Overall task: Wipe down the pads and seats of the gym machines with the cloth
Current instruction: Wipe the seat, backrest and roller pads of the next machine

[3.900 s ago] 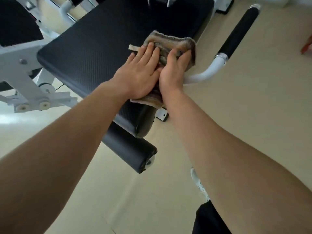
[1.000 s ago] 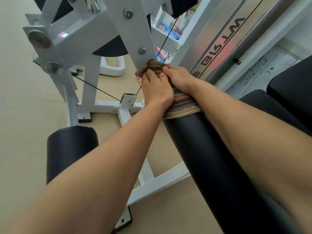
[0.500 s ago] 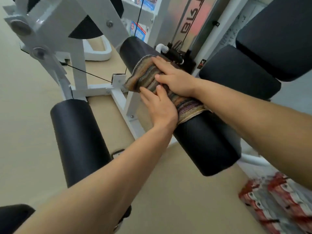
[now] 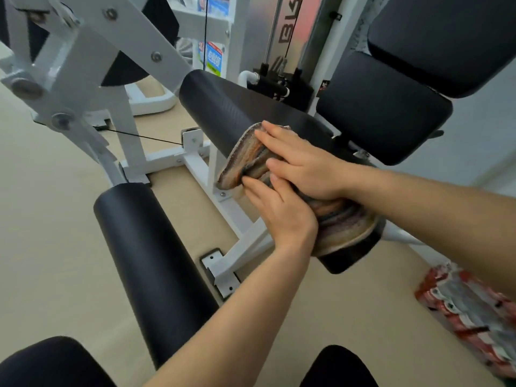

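A striped brown and orange cloth (image 4: pixel 245 160) is draped over the near part of a black roller pad (image 4: pixel 223 107) of a white gym machine. My right hand (image 4: pixel 304 163) lies flat on top of the cloth. My left hand (image 4: pixel 279 213) presses the cloth against the roller's side, just below the right hand. A second black roller pad (image 4: pixel 145 261) lies lower at the left. The black seat pad (image 4: pixel 382 107) and back pad (image 4: pixel 435 37) sit at the upper right.
The white steel frame (image 4: pixel 92 65) with bolts and a thin black cable (image 4: pixel 139 136) rises at the upper left. A floor bracket (image 4: pixel 220 272) sits between the rollers. Red and white packs (image 4: pixel 469 305) lie on the beige floor at the right. My dark-clad knees show at the bottom.
Both hands have slid the cloth along the roller toward its near end since half a second ago. Earlier they wiped the far end by the frame, and before that a flat pad.
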`<state>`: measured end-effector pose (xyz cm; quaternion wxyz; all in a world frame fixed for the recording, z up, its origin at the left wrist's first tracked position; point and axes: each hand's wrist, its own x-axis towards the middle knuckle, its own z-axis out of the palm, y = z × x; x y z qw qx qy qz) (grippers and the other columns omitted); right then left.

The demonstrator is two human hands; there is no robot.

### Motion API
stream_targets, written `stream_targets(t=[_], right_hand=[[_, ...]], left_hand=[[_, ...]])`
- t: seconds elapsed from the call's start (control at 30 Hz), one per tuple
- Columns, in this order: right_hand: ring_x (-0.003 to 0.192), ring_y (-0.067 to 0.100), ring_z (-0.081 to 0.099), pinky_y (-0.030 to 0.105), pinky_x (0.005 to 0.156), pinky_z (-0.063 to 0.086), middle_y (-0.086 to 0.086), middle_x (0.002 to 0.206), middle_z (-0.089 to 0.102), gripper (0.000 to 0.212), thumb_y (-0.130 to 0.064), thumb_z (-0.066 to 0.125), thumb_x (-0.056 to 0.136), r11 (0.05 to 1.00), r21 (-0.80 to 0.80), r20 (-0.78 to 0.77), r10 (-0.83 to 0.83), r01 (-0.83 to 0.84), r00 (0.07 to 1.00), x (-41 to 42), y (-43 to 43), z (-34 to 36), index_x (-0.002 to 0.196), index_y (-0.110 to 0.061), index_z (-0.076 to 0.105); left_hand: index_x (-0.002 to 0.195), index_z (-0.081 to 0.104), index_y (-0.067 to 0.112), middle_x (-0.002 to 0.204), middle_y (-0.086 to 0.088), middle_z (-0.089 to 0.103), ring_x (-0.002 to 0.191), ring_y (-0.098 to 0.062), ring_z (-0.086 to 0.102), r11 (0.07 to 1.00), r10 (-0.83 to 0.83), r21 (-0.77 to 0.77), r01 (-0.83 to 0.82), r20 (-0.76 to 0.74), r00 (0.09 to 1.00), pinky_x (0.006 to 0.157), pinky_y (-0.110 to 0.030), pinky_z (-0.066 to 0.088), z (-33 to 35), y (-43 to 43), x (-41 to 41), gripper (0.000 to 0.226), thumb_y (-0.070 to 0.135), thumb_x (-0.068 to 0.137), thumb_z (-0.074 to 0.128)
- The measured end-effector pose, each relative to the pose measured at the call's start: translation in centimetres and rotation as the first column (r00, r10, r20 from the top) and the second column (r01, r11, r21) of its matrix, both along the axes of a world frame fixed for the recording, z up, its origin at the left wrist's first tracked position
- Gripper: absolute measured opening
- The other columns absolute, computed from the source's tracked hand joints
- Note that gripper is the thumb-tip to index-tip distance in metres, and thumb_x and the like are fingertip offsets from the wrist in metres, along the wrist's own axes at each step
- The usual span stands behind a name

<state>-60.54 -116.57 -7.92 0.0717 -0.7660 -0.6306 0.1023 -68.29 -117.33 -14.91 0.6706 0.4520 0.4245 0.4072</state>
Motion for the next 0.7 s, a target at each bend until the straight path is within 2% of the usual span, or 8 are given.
stream_targets(t=[0.1,0.17,0.3,0.4,0.5,0.6,0.7], right_hand=[[0.156,0.018,0.002,0.03,0.125,-0.001,0.005,0.169,0.004,0.057,-0.032,0.032,0.108,1.0,0.014,0.048,-0.007,0.006,0.999,0.8,9.1,-0.3,0.16,-0.02,0.014],[0.156,0.022,0.006,0.034,0.125,0.003,0.009,0.169,0.008,0.056,-0.031,0.031,0.107,1.0,0.021,0.072,-0.011,0.01,0.997,1.3,14.9,-0.4,0.16,-0.017,0.016],[0.15,0.024,0.024,0.029,0.118,0.017,0.008,0.164,0.023,0.054,-0.027,0.033,0.107,0.999,0.012,0.049,-0.048,0.047,0.998,1.4,23.5,-0.3,0.158,-0.014,0.022],[0.144,0.024,0.033,0.027,0.112,0.025,0.01,0.159,0.034,0.049,-0.024,0.037,0.106,0.995,0.004,0.007,-0.096,0.096,0.995,1.2,25.9,-0.1,0.154,-0.015,0.033],[0.146,0.026,0.032,0.03,0.118,0.022,0.013,0.159,0.035,0.054,-0.021,0.043,0.103,0.996,-0.004,-0.041,-0.091,0.091,0.995,0.6,25.1,0.1,0.155,-0.012,0.031],[0.147,0.029,0.03,0.04,0.121,0.02,0.013,0.159,0.031,0.066,-0.024,0.05,0.094,0.999,-0.015,-0.011,-0.051,0.05,0.999,0.3,22.1,0.0,0.155,-0.012,0.029],[0.15,0.03,0.023,0.03,0.119,0.012,0.015,0.161,0.027,0.065,-0.017,0.052,0.096,1.0,-0.006,0.008,-0.018,0.018,1.0,0.3,16.8,0.4,0.156,-0.008,0.027]], left_hand=[[0.159,0.005,0.014,0.164,-0.013,0.015,0.147,-0.028,0.025,0.998,0.055,0.025,-0.054,-0.049,0.997,0.12,-0.035,0.021,-0.3,8.8,1.3,0.061,0.041,0.107,0.022],[0.158,0.01,0.009,0.162,-0.019,0.02,0.144,-0.033,0.03,0.997,0.082,0.017,-0.081,-0.072,0.994,0.117,-0.041,0.025,-0.3,14.7,2.3,0.059,0.037,0.107,0.022],[0.148,0.027,0.001,0.152,-0.025,0.039,0.138,-0.04,0.039,0.994,0.108,0.011,-0.108,-0.092,0.99,0.112,-0.045,0.032,-1.1,25.0,4.0,0.052,0.033,0.107,0.026],[0.15,0.027,0.006,0.151,-0.022,0.039,0.137,-0.037,0.041,0.996,0.083,0.022,-0.081,-0.087,0.993,0.111,-0.04,0.033,-1.4,28.7,4.4,0.051,0.034,0.107,0.025],[0.153,0.022,0.011,0.15,-0.023,0.042,0.135,-0.038,0.044,0.997,0.076,-0.033,-0.076,-0.014,0.997,0.111,-0.042,0.035,-1.1,28.4,4.1,0.057,0.042,0.106,0.027],[0.153,0.024,0.015,0.148,-0.023,0.044,0.133,-0.04,0.046,0.993,0.085,-0.086,-0.084,0.009,0.996,0.11,-0.042,0.037,-0.7,24.1,3.0,0.056,0.044,0.106,0.027],[0.156,0.016,0.018,0.154,-0.015,0.04,0.137,-0.034,0.044,0.994,0.037,-0.105,-0.03,0.068,0.997,0.111,-0.039,0.035,-1.1,16.5,1.7,0.06,0.047,0.105,0.026]])
